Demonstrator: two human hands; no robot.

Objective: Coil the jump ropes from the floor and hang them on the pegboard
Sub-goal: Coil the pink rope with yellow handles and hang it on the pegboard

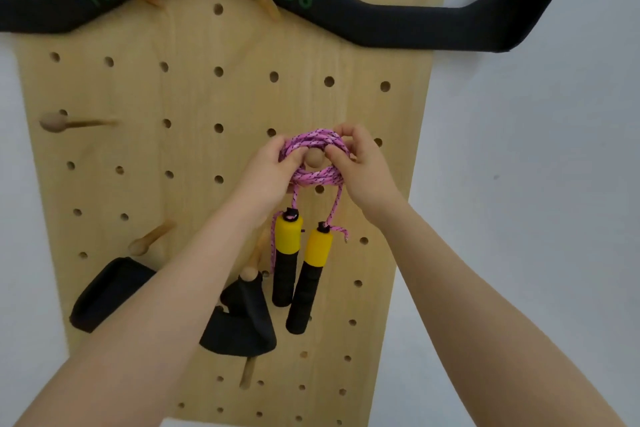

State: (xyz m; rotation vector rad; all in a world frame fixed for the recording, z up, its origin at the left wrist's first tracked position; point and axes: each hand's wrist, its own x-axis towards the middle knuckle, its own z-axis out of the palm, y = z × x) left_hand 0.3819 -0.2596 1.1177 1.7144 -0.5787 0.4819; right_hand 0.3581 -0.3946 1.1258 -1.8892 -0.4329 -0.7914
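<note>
Left hand [268, 170] grips pink rope coil [313, 156] at 9 o'clock | right hand [362, 170] pinches 3 o'clock | coil rings peg [313, 158] | handles [298, 267] dangle at 6 o'clock, pegboard [194, 149]

Free room: bare pegboard [214, 97] mid-frame, left of centre. Obstacles: black padded bar [346, 21] across top on two pegs; lone peg [55, 121] at left edge; black straps [239, 322] on pegs lower left; rope handles [298, 274] hanging lower centre.
</note>
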